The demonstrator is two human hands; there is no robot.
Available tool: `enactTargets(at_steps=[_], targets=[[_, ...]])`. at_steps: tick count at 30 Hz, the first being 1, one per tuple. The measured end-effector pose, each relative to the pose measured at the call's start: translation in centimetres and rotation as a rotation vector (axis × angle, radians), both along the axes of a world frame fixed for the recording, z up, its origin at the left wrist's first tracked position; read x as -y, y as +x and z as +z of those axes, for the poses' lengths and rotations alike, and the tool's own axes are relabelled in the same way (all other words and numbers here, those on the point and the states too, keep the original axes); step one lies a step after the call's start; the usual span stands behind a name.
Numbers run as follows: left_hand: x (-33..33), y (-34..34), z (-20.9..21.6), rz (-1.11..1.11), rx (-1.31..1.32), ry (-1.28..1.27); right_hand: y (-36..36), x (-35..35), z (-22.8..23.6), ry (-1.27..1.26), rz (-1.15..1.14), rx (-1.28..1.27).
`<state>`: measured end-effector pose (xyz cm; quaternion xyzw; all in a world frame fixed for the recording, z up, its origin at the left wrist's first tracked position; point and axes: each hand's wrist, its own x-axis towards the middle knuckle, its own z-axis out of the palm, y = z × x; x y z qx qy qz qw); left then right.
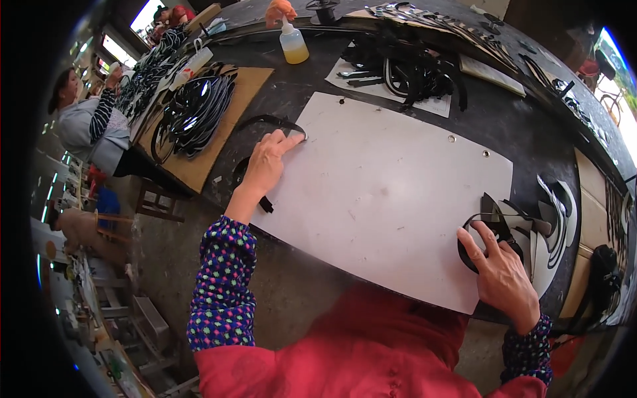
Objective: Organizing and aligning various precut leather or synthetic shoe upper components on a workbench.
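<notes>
A white board (391, 192) lies before me on the dark worktable. My left hand (267, 162) is at its left edge, index finger stretched onto the end of a curved black strap (269, 119); the other fingers are curled and the thumb is hidden. Something small and shiny shows at that fingertip. At the board's right edge, my right hand (501, 268) reaches over a pile of black strips (505, 229), its fingers apart. A thin black loop (462, 249) curves around its fingertips. White curved pieces with dark edges (561, 215) lie just beyond.
Glossy black straps (199, 109) lie bundled on brown cardboard (255, 86) at left. A bottle of yellow liquid (293, 45) stands at the back, left of a black strap heap (405, 69). A person in a grey top (86, 126) is at the left.
</notes>
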<state>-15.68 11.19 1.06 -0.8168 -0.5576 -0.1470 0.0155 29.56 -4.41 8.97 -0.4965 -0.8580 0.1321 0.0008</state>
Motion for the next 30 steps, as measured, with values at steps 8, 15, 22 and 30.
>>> enactTargets(at_steps=[8, 15, 22, 30], targets=[[2.3, 5.7, 3.3, 0.054, -0.050, -0.124, -0.4, 0.5, 0.2, -0.065, -0.043, 0.025], [6.2, 17.0, -0.4, -0.308, 0.231, -0.048, -2.2, 4.6, -2.6, 0.257, 0.185, -0.032], [8.3, 23.4, 1.2, -0.844, 0.241, 0.045, 0.3, 5.7, -2.5, -0.076, 0.078, -0.354], [10.3, 24.6, -0.3, -0.974, 0.329, 0.089, 8.4, 1.0, -6.1, 0.190, -0.265, -0.160]])
